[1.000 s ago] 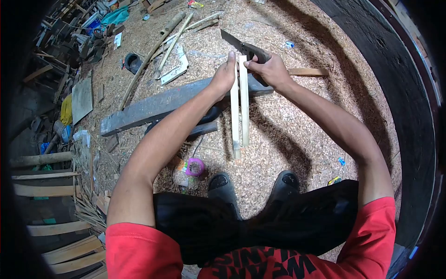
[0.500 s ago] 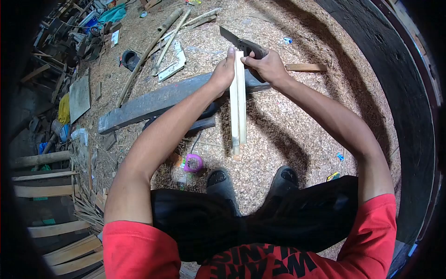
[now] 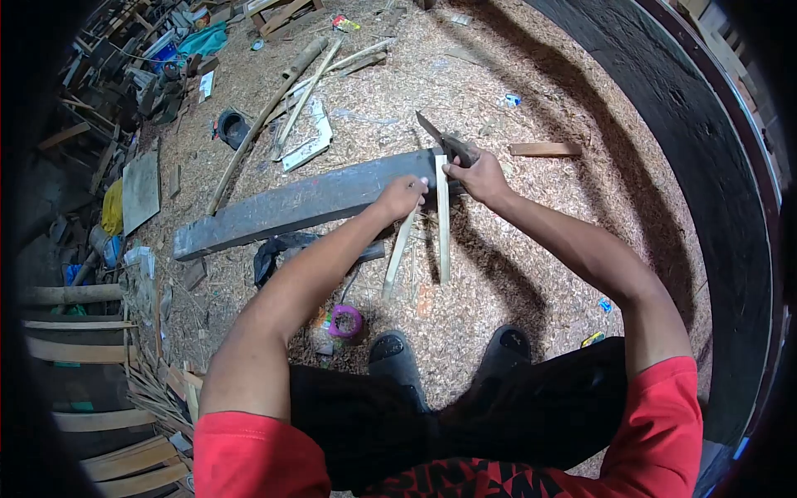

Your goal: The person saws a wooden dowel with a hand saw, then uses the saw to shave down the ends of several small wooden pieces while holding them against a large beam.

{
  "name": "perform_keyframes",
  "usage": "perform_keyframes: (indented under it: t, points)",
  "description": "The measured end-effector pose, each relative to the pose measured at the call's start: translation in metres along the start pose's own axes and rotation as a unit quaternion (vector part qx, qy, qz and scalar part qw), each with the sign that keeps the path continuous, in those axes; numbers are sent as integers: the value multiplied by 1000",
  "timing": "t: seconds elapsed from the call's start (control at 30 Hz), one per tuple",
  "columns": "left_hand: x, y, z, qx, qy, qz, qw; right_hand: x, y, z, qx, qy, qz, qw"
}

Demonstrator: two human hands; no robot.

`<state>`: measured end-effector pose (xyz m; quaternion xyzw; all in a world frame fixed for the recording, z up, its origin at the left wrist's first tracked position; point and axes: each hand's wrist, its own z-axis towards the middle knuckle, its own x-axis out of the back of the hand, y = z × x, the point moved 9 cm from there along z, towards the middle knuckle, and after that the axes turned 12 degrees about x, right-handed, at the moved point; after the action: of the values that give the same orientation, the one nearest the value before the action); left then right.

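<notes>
Fingers curled, the left hand [image 3: 400, 197] grips one slim pale wooden strip [image 3: 401, 253]. The right hand [image 3: 485, 179] clasps another strip [image 3: 443, 224] and dark handsaw [image 3: 431, 128].

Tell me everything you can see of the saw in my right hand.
The saw has a dark, metal-looking blade and a dark handle, partly covered by your right hand, which grips it. The blade points forward and left, near the upper end of a pale wooden strip in the same hand. Its teeth are too small to make out.
</notes>
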<state>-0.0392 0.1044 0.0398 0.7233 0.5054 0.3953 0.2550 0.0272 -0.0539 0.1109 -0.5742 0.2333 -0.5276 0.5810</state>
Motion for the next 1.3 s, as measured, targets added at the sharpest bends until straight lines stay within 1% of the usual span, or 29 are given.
perform_keyframes:
  t: [0.03,0.13,0.23,0.33,0.37,0.47,0.5,0.6,0.63,0.73,0.77,0.8,0.87,0.9,1.0,1.03,1.13,1.17,1.2,1.27,1.3]
  points:
    - [-4,-4,1,20,-20,4,1000,0,4,1,-18,-5,0,1000]
    - [10,19,-1,-103,105,103,984,0,5,5,-14,-12,4,1000]
    - [11,51,0,-185,74,-39,979,1,4,8,-2,12,32,999]
    - [13,68,-5,-182,79,-60,978,7,-3,8,-30,15,64,997]
    - [11,63,4,-137,52,-128,981,11,-10,11,-32,14,58,998]
    - [16,84,-11,-130,68,-154,977,20,-25,13,-25,37,74,996]
    - [20,87,-11,-140,91,-146,975,24,-27,14,-4,32,53,998]
    - [37,98,-15,-119,202,-62,970,25,-34,12,51,52,94,993]
    - [40,99,-19,-97,214,-85,968,24,-34,8,37,43,59,997]
    - [40,105,-25,-74,208,-159,962,17,-33,-10,-6,9,-48,999]
    - [41,103,-17,-91,226,-161,956,15,-32,-15,4,28,-59,998]
    - [41,107,-21,-84,223,-179,955,15,-33,-19,15,47,-69,996]
    - [41,116,-30,-71,218,-214,950,18,-33,-22,20,36,-72,997]
    - [44,117,-29,-80,216,-241,943,20,-37,-21,24,30,-73,997]
    - [65,118,-28,-88,242,-252,933,23,-40,-25,-1,-14,-73,997]
    - [79,121,-35,-103,272,-235,927,20,-37,-29,-27,-40,-12,999]
    - [125,101,-25,-100,292,-320,896,18,-26,-40,-67,-95,62,991]
    - [139,93,-25,-92,303,-345,884,20,-31,-44,-43,-113,48,991]
    - [148,88,-29,-93,310,-360,875,24,-40,-48,-5,-111,39,993]
    - [160,75,-33,-68,334,-359,869,25,-59,-55,69,-109,22,991]
    - [164,65,-31,-54,342,-371,862,25,-65,-57,86,-100,13,991]
